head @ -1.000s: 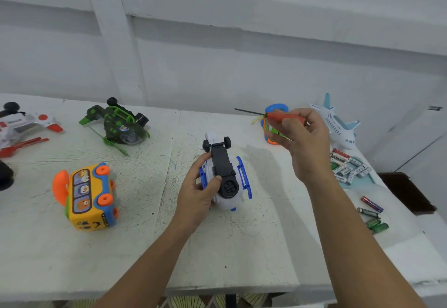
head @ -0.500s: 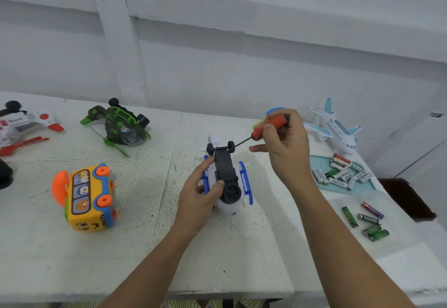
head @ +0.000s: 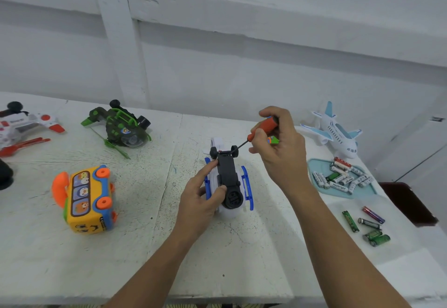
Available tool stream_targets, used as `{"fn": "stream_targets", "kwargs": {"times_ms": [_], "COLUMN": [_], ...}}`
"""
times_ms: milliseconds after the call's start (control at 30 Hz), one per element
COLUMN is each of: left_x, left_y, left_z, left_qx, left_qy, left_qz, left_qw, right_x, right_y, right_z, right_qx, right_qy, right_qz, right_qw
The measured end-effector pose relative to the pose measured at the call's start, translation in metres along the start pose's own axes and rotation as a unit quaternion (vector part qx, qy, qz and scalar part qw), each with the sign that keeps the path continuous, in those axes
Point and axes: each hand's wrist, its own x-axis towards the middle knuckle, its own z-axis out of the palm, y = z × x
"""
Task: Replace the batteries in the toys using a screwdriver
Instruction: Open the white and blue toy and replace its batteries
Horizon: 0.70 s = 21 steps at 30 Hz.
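The left hand grips a white and blue toy lying belly-up on the white surface, thumb and fingers closed around its side next to the black underside panel. The right hand is closed around the orange handle of a screwdriver, held just beyond the toy; the thin shaft slants down toward the left hand and its tip sits at the far end of the black panel, by the small wheels. Right of the right hand, a light blue tray holds a pile of batteries, with a white toy airplane past it. Five loose batteries lie nearer the surface's edge. Left of the left hand stand a yellow bus toy and a green helicopter toy.
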Motion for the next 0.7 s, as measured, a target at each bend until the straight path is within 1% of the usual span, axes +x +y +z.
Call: {"fn": "stream_targets", "kwargs": {"times_ms": [233, 300, 433, 567, 700], "left_x": [0.001, 0.001, 0.001, 0.001, 0.0], "left_y": [-0.003, -0.002, 0.002, -0.002, 0.0], "left_z": [-0.001, -0.001, -0.001, -0.002, -0.002], "left_qx": [0.033, 0.019, 0.014, 0.028, 0.017], "left_qy": [0.002, 0.008, 0.004, 0.003, 0.001], "left_qz": [0.004, 0.007, 0.013, 0.008, 0.014], "left_qw": [0.999, 1.0, 1.0, 1.0, 1.0], "right_x": [0.002, 0.004, 0.007, 0.009, 0.012], "right_y": [-0.003, -0.004, -0.005, -0.006, -0.009], "right_z": [0.001, 0.001, -0.002, -0.004, -0.009], "right_qx": [-0.021, -0.019, -0.005, 0.028, 0.1], "right_qy": [-0.026, -0.038, -0.035, -0.051, -0.096], "right_qz": [-0.024, -0.031, -0.058, -0.05, 0.002], "right_qw": [0.999, 0.999, 0.998, 0.997, 0.99]}}
